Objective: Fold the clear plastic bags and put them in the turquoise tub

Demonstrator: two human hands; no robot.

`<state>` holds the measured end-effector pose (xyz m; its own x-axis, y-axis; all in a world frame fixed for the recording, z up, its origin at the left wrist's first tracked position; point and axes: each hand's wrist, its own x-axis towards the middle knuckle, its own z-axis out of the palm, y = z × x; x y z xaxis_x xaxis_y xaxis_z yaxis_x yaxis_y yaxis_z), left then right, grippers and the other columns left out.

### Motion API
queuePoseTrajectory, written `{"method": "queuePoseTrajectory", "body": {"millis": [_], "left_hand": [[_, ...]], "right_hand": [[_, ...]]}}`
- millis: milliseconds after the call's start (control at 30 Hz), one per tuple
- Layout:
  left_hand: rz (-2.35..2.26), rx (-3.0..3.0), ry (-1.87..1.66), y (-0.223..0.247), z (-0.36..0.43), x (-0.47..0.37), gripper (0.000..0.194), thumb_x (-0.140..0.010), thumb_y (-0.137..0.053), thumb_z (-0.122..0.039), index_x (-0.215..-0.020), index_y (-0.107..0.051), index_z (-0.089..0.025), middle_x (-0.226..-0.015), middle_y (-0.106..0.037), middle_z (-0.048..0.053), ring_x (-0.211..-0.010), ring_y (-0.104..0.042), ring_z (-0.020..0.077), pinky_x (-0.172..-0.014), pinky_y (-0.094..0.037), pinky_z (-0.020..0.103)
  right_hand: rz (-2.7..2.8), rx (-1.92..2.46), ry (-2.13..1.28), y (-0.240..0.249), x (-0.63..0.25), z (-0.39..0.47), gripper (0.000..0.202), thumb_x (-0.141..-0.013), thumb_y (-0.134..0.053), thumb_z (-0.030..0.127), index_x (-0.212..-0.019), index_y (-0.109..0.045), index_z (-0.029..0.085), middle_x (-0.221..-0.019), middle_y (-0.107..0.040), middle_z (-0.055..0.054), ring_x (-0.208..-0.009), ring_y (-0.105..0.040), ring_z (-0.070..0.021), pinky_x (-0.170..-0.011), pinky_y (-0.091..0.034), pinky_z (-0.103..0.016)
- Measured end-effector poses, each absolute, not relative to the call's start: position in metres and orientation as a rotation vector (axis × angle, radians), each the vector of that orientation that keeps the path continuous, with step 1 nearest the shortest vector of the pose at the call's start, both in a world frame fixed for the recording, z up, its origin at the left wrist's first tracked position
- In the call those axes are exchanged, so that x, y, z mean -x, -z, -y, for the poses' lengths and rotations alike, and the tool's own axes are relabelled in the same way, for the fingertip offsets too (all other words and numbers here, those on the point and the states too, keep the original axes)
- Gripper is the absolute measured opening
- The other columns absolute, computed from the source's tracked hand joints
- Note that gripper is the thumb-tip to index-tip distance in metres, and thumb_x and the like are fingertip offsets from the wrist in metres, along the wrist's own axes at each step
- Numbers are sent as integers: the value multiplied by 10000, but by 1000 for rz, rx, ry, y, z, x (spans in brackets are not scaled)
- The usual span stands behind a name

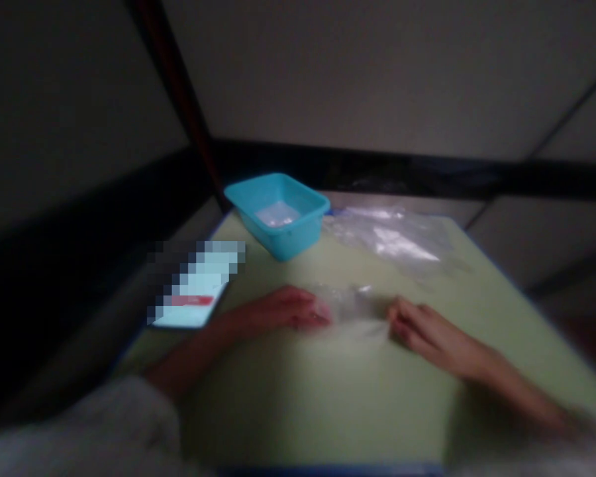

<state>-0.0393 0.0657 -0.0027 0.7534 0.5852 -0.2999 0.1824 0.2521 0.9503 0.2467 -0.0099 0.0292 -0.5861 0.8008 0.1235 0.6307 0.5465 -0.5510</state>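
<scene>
Dim, plain greyish walls (377,86) rise behind a pale yellow-green tabletop (328,411) with a smooth surface and a blue edge, and the whole view is soft with blur. At the far left of the table lies a flat, rectangular device with a glowing pale screen (191,318), partly masked by pixel blocks and crossed by a red band. Below it, a light-coloured sleeve (129,417) covers the person's left arm. Toward the back stands a turquoise, open-topped plastic basket (298,238), rectangular with rounded corners and a smooth rim, holding something flat and whitish (278,214). Nearer, the left hand (298,308) has its fingers bent and close together, with clear film about the fingertips; blur makes it impossible to tell whether they grip it. That film belongs to a small, crinkled, transparent plastic bag (347,306), lying between the two hands in front of the basket. Beyond it, at the back, spreads a loose heap of shiny, wrinkled clear plastic (397,238). At the bag's right end, the right hand (417,331) is curled closed, thumb against fingers, pinching the thin edge.
</scene>
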Motion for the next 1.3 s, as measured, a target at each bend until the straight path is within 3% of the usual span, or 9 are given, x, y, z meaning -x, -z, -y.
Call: {"method": "queuePoseTrajectory", "body": {"millis": [167,367,533,733,1033,1300], "left_hand": [[-696,-1061,-389,12,-68,39,411,-803,-632,-451,-1056,-630,-128,-1038,-693,160,-915,-679,244,-839,-490,373],[-808,-1054,-448,11,-68,37,431,-749,-698,-403,-1077,-610,-137,-992,-705,122,-916,-672,237,-840,-496,371],[-878,-1012,-507,5,-64,31,478,-647,-771,-387,-1021,-625,-127,-919,-709,100,-873,-679,238,-820,-506,371],[-901,-1059,-469,2,-66,36,475,-682,-747,-389,-1053,-597,-132,-877,-714,90,-836,-687,228,-784,-505,361],[-899,-1126,-353,-3,-65,40,462,-682,-722,-471,-975,-528,-172,-792,-711,56,-779,-692,218,-730,-508,330],[-914,-1205,-279,-8,-66,45,420,-758,-632,-498,-986,-437,-204,-801,-720,51,-728,-696,197,-644,-487,271]], "right_hand": [[1960,1246,-1092,-27,-232,-8,142,-905,-357,291,-799,-396,205,-642,-540,17,-570,-530,-120,-506,-411,-239],[1654,1427,-1295,-18,-229,-19,195,-846,-450,392,-821,-398,206,-569,-525,46,-475,-541,-107,-398,-344,-200],[1655,1333,-1448,-15,-233,-21,413,-679,-631,299,-980,-368,198,-539,-540,84,-422,-480,-88,-376,-309,-185],[1621,1355,-1410,-12,-231,-18,406,-670,-600,276,-976,-344,202,-521,-527,96,-414,-471,-87,-389,-282,-187],[1644,1364,-1377,-13,-238,-16,394,-676,-602,282,-956,-336,206,-526,-553,84,-455,-536,-123,-435,-372,-235],[1722,1419,-1205,-9,-237,-14,323,-722,-542,315,-942,-326,218,-489,-501,98,-423,-464,-116,-421,-339,-233]]}}
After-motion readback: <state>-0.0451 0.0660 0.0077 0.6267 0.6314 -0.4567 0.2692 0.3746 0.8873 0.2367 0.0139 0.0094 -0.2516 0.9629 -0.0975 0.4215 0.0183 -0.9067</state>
